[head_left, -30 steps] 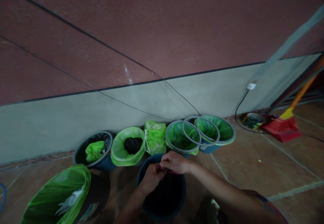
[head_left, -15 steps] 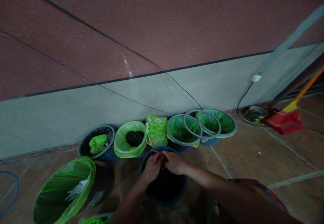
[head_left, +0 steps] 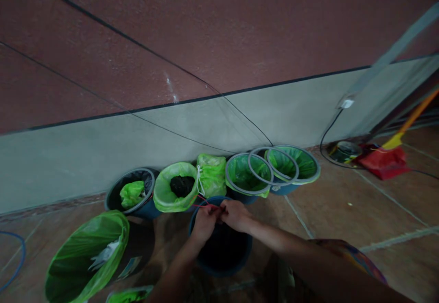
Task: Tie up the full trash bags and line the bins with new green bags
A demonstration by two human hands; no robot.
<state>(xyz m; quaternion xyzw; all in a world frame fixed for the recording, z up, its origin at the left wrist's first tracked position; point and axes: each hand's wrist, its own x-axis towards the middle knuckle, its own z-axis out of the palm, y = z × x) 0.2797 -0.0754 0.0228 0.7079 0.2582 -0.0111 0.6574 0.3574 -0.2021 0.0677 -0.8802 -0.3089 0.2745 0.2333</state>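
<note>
My left hand (head_left: 205, 223) and my right hand (head_left: 236, 215) meet over the upper part of a blue bin (head_left: 223, 273). Both are closed, fingers together, on a thin red string (head_left: 202, 199) whose loose ends stick out up and to the left. What hangs below my fingers inside the bin is too dark to make out. Just behind stands a tied green garbage bag (head_left: 213, 179) with a white string. To its left is a bin lined with a green bag (head_left: 163, 198), with something black inside.
Bins with green liners (head_left: 248, 175) and loose grey rings (head_left: 252, 168) line the wall to the right. On the left are a dark bin (head_left: 111, 202) and a tilted green-lined bin (head_left: 65, 266). A red dustpan (head_left: 386, 162) lies far right; cables hang along the wall.
My fingers stay together on the red string, whose loose ends have shifted and now lie lower and farther left. The view has moved very slightly; the bins stand as before.
</note>
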